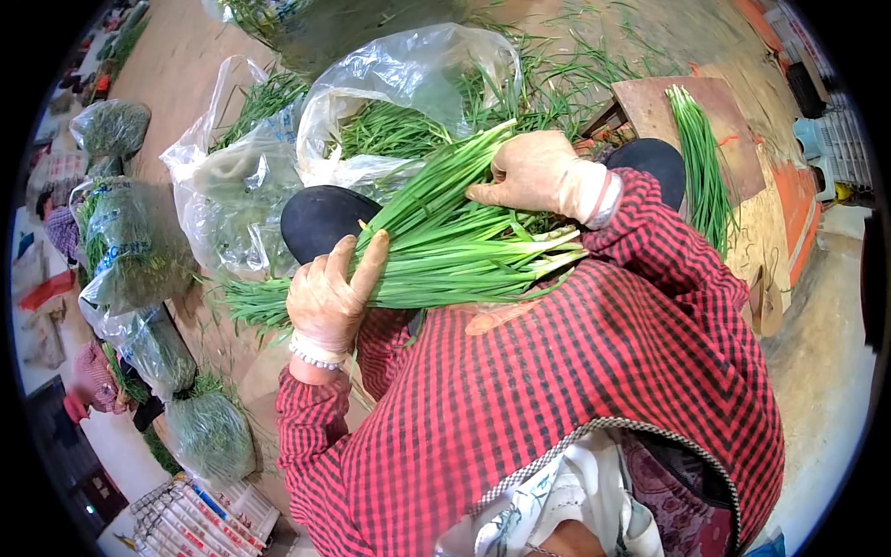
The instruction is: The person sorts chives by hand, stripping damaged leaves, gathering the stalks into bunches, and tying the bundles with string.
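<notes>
A large bunch of garlic chives lies across my lap, with pale stem ends to the right and green leaf tips to the left. My left hand, in a thin glove with a beaded bracelet at the wrist, is wrapped over the leaf side of it. My right hand, also gloved, pinches an upper part of the chives near the stem ends; its fingertips are partly hidden. Just beyond my knees, clear plastic bags hold more chives. To the right, a separate neat bundle of chives rests on a brown board.
Loose chive leaves litter the floor at the back. Filled plastic bags stand in a row on the left, near another person. White crates are at the lower left. An orange sheet lies on the right.
</notes>
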Demonstrator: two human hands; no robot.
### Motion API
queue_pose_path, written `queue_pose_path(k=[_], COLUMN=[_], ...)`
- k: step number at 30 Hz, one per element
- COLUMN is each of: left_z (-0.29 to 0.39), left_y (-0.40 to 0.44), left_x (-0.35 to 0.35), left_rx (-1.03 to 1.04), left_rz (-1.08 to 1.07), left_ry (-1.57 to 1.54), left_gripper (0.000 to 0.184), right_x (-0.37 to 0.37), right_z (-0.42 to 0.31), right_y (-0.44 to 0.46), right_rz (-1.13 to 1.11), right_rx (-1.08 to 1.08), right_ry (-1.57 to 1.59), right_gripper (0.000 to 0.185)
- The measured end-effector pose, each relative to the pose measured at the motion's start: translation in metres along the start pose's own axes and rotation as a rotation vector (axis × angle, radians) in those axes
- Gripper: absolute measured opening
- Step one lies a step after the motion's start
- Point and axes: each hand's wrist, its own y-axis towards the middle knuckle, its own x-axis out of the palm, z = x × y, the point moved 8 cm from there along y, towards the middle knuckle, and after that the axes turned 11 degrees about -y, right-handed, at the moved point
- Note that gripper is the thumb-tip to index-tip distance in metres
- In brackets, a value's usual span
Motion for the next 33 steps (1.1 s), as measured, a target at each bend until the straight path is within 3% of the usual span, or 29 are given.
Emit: queue_pose_path(k=[1, 4, 7, 9, 13, 14, 15, 17, 20, 21, 24, 26, 27, 29, 31, 33], left_z=[-0.001, -0.005, -0.009, -0.014, -0.018, -0.018, -0.018, -0.018, -0.014, -0.014, -0.016, -0.019, -0.022, -0.027, -0.028, -0.029], left_y=[-0.001, -0.007, -0.011, -0.015, -0.017, -0.017, -0.017, -0.015, -0.008, -0.005, -0.004, -0.011, -0.015, -0.019, -0.021, -0.022], left_x=[0.001, 0.004, 0.005, 0.006, 0.007, 0.007, 0.006, 0.005, 0.004, 0.005, 0.004, 0.004, 0.005, 0.009, 0.009, 0.012], left_rx=[-0.004, -0.024, -0.026, -0.05, -0.07, -0.066, -0.063, -0.062, -0.04, -0.04, -0.048, -0.069, -0.088, -0.105, -0.104, -0.109], left_rz=[-0.002, -0.017, 0.003, 0.012, 0.009, 0.009, 0.008, 0.005, -0.017, -0.025, -0.026, -0.027, -0.032, -0.037, 0.025, 0.052], left_ry=[0.002, 0.012, -0.001, -0.028, -0.046, -0.047, -0.036, -0.025, 0.007, 0.011, 0.019, 0.022, 0.016, 0.007, -0.04, -0.047], left_gripper=[0.06, 0.063, 0.056, 0.06, 0.063, 0.063, 0.062, 0.062, 0.063, 0.063, 0.063, 0.064, 0.064, 0.064, 0.066, 0.066], right_x=[0.01, 0.023, 0.03, 0.035, 0.038, 0.048, 0.042, 0.018, -0.011, -0.013, 0.006, 0.003, 0.002, -0.004, -0.01, -0.026], right_z=[0.003, 0.009, 0.042, 0.069, 0.138, 0.158, 0.154, 0.121, 0.034, 0.006, -0.019, -0.014, -0.012, -0.005, 0.002, 0.018], right_y=[0.005, 0.011, 0.004, -0.003, -0.021, -0.022, -0.026, -0.038, -0.044, -0.044, -0.037, -0.039, -0.042, -0.054, -0.075, -0.09], right_rz=[-0.001, 0.07, 0.087, 0.107, 0.232, 0.07, 0.073, 0.209, -0.027, -0.09, 0.021, 0.124, 0.119, 0.026, -0.178, -0.022], right_rx=[-0.005, -0.129, -0.078, -0.009, 0.306, 0.359, 0.36, 0.224, 0.049, -0.057, -0.23, -0.261, -0.268, -0.281, -0.095, -0.156], right_ry=[0.001, 0.232, 0.51, 0.518, 0.167, 0.05, 0.048, 0.219, 0.382, 0.31, 0.316, 0.707, 0.706, 1.067, 1.396, 1.576], right_gripper=[0.058, 0.03, 0.03, 0.03, 0.031, 0.033, 0.033, 0.037, 0.058, 0.055, 0.044, 0.032, 0.032, 0.023, 0.016, 0.015])
